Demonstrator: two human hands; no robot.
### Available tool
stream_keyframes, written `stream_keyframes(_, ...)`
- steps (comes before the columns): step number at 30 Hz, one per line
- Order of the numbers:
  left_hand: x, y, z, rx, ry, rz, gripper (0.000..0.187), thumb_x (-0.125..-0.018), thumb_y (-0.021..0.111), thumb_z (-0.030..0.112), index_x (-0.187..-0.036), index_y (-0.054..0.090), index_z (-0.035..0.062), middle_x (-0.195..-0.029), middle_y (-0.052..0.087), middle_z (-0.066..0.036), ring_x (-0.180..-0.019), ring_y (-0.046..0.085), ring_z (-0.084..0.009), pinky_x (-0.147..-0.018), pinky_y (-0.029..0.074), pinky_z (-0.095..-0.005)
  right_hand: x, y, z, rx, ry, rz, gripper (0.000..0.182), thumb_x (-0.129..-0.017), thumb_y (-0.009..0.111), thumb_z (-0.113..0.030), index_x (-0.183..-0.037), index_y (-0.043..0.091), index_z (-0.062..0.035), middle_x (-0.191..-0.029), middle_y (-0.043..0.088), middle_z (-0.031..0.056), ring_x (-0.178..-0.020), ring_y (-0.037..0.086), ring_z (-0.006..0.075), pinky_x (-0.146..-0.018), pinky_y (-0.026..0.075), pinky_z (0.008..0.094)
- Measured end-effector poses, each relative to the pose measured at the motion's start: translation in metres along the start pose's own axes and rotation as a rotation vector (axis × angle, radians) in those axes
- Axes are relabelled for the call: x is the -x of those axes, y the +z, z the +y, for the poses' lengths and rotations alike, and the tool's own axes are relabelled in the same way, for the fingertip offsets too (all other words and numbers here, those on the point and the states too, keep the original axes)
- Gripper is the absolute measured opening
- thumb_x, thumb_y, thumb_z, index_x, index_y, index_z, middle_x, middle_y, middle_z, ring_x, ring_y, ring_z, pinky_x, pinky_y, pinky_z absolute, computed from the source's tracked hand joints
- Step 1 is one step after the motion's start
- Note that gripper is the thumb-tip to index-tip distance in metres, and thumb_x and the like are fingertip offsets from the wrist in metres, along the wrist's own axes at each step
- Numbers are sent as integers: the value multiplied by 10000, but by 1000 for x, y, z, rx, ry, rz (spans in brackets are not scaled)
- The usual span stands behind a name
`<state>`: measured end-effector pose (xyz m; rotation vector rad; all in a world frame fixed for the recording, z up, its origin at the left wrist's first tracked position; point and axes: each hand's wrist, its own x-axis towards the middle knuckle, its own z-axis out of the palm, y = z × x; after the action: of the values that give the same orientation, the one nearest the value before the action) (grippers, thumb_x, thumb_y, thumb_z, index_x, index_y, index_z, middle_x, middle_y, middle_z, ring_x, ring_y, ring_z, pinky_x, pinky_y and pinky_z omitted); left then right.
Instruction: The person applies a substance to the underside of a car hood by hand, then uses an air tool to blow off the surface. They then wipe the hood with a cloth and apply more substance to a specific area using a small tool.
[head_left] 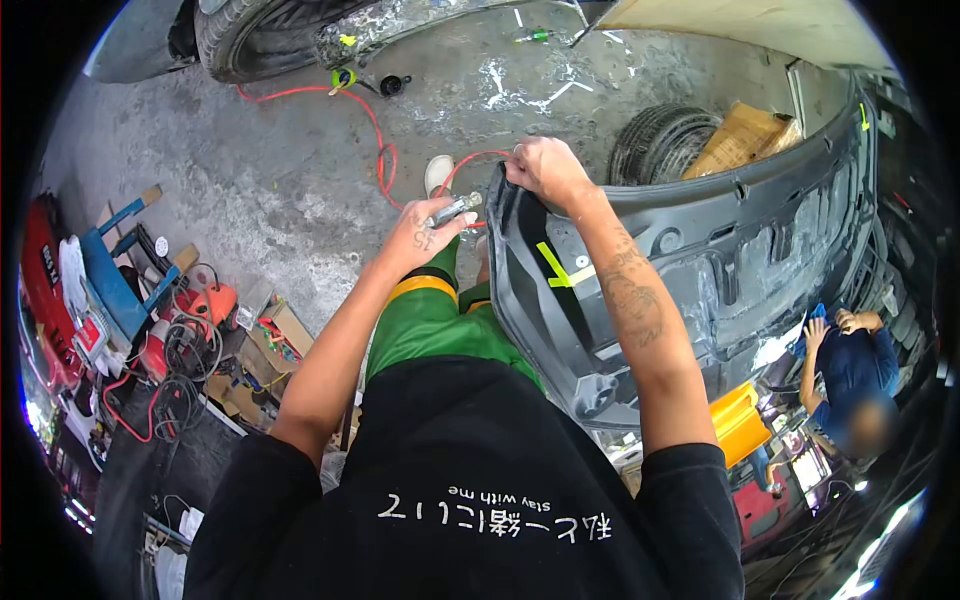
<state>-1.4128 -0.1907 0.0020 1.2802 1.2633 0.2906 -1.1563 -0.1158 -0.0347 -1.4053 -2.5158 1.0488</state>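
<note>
left hand (425,235) clamped on air tool (452,210) | right hand (545,168) gripping bumper (720,250) edge beside it

Both bare arms reach forward toward twelve o'clock from short black sleeves, elbows slightly bent. The left hand (425,232) sits at about eleven o'clock, fingers curled shut around a small metal tool (452,209) with the knuckles up. The right hand (545,168), at about one o'clock and farther out, is closed in a pinching grip, its tattooed forearm turned upward.
</note>
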Motion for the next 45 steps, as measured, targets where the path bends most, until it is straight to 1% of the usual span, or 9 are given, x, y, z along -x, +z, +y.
stream_keyframes(7, -5, 1, 4, -34, 7, -16, 336, -925, 726, 311, -1037, 721, -6, -792, 705, -183, -694, 651, -269, -728, 510, -365, 22, 10, -10, -103, 221, 184, 184, -855, 715, -231, -831, 740, -50, -865, 689, 142, -834, 682, 346, -759, 547, 445)
stream_keyframes(11, -1, 7, 10, -98, 106, 105, 316, -925, 718, 290, -980, 699, -21, -797, 683, -226, -720, 659, -392, -671, 500, -422, 55, 18, -5, -83, 332, 491, 221, -915, 672, -229, -887, 765, -30, -911, 708, 149, -878, 673, 350, -799, 534, 443)
stream_keyframes(15, -11, 8, 18, -254, 16, 138, 402, -939, 707, 396, -988, 717, -3, -744, 657, -219, -669, 624, -398, -666, 495, -426, 79, 28, -19, -44, 386, 387, 343, -979, 617, -338, -1129, 730, -50, -1176, 714, 132, -1181, 621, 340, -1078, 407, 517)
stream_keyframes(17, -15, 12, 17, -281, 43, 116, 409, -941, 703, 408, -962, 712, 0, -758, 652, -237, -695, 625, -423, -656, 485, -447, 86, 43, -40, 179, 432, 225, 669, -1004, 509, -528, -1451, 516, -30, -1503, 519, 142, -1443, 415, 306, -1204, 234, 565)
stream_keyframes(21, -16, 20, 19, -355, 60, 67, 417, -946, 699, 407, -901, 690, -7, -776, 645, -264, -727, 620, -459, -637, 464, -480, 90, 55, -78, 326, 457, 138, 805, -1012, 428, -587, -1550, 351, 7, -1641, 311, 164, -1521, 284, 305, -1227, 173, 561)
stream_keyframes(30, -14, 25, 46, -320, 184, 55, 386, -957, 683, 344, -861, 660, -30, -734, 622, -269, -731, 612, -481, -633, 466, -482, 115, 58, -98, 287, 388, 121, 754, -1036, 409, -528, -1526, 380, 45, -1630, 314, 180, -1542, 213, 330, -1254, 120, 539)
stream_keyframes(35, -3, 32, 65, -360, 201, -83, 337, -961, 676, 343, -1042, 726, 19, -853, 669, -284, -858, 650, -483, -698, 514, -503, 156, 61, -122, -132, 226, 338, 509, -1004, 589, -309, -1397, 547, 10, -1519, 468, 207, -1458, 370, 387, -1209, 296, 517)
stream_keyframes(39, 6, 49, 66, -506, 287, -199, 395, -952, 684, 401, -958, 716, 7, -813, 659, -289, -834, 644, -493, -687, 507, -523, 203, 57, -135, -319, 410, 606, 347, -972, 655, -198, -1245, 660, 16, -1331, 640, 177, -1347, 520, 368, -1167, 385, 455)
stream_keyframes(45, 14, 62, 75, -722, 385, -261, 437, -960, 673, 441, -936, 704, 6, -759, 640, -274, -764, 632, -484, -656, 480, -510, 285, 86, -136, -188, 793, 918, 349, -967, 655, -145, -1291, 636, -18, -1376, 604, 198, -1377, 486, 397, -1174, 349, 506)
